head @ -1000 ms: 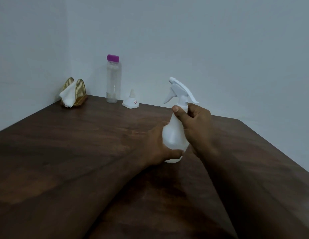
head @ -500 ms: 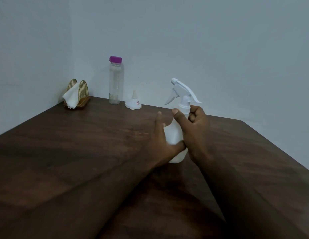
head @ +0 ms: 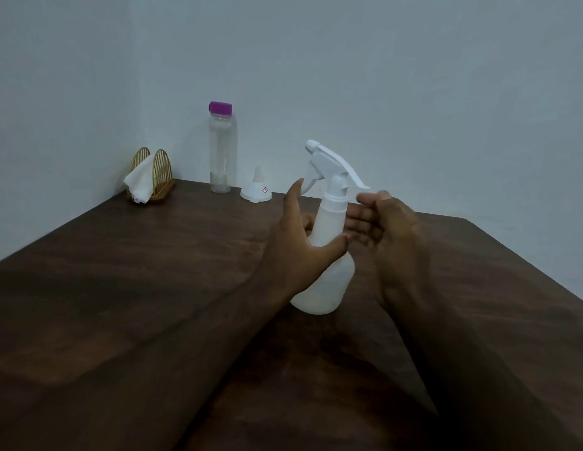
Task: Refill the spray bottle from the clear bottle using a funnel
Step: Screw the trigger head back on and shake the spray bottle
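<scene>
Zero steps done: white plastic spray bottle [head: 329, 281] upright on dark wood table [head: 153, 271], head still on, left hand [head: 293, 249] loosely gripping its body, right hand [head: 391, 229] released by neck; purple-capped clear bottle [head: 221, 151] & white funnel [head: 256, 190] untouched at back

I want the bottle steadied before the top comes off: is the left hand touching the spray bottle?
Touching. The head view shows the left hand with its thumb lying across the front of the spray bottle, no gap between.
</scene>
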A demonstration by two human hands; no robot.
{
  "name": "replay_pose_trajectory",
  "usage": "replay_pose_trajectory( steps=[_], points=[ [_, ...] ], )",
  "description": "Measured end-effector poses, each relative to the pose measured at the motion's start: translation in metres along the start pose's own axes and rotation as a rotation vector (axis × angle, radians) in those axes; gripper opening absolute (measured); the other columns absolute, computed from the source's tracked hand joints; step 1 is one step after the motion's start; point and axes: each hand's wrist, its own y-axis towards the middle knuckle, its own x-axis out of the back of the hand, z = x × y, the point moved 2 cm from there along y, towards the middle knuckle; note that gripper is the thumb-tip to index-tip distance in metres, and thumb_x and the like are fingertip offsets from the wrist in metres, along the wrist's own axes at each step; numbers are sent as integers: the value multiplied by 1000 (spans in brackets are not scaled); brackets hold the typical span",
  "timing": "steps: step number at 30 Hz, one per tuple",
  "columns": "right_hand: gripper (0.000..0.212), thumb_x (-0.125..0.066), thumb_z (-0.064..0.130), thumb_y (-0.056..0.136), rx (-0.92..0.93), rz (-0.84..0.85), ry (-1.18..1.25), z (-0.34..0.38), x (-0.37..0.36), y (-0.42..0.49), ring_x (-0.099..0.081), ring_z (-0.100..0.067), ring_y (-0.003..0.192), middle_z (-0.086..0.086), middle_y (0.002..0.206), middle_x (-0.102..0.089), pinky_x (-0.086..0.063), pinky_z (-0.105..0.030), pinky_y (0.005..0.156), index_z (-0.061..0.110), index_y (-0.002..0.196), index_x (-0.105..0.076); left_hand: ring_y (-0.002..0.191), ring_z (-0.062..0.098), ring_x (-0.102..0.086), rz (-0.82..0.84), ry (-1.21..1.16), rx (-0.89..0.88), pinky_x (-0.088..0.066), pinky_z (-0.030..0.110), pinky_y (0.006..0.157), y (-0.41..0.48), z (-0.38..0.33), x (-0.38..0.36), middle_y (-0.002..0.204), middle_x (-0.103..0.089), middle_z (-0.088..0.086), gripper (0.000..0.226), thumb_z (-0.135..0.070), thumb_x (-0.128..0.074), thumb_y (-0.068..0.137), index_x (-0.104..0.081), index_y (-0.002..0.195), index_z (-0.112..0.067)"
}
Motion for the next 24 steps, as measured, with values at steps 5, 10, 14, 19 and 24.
replay_pose_trajectory(
  steps=[5,10,14,19,24],
  points=[
    [31,-56,34,98,150,-123,-125,-3,5,-4,-66,-14,69,-2,72,-69,-55,-28,68,8,83,-65,89,2,-65,-15,2,-3,-56,33,83,-1,-1,3,96,-64,-13,98,-38,-79,74,-16,149,-31],
    [15,-53,19,96,15,202,-24,-3,-20,-4,-68,-17,71,-1,77,-72,-57,-30,67,11,104,-64,85,1,-68,-5,-50,8,-57,27,78,2,-1,-2,96,-71,-9,97,-36,-79,75,-17,149,-28],
    [23,-60,21,95,62,214,-106,-11,-24,-4,-72,-28,84,-11,88,-75,-57,-45,79,8,113,-62,89,-3,-67,1,-93,1,-54,17,75,2,0,-1,96,-69,-13,96,-36,-78,76,-16,149,-30],
    [30,-72,8,86,59,120,-17,-11,-25,-5,-73,-26,81,-8,87,-75,-60,-41,76,10,109,-54,86,-8,-65,6,-108,-29,-55,22,81,3,2,-5,81,-63,-26,94,-30,-77,78,-18,150,-21],
    [19,-61,14,95,30,136,-18,-11,-24,-7,-72,-22,78,-5,85,-75,-60,-39,75,9,113,-59,81,-8,-66,3,-123,-15,-50,8,67,1,-1,-3,81,-68,-17,94,-32,-77,76,-18,149,-23]
  ],
)
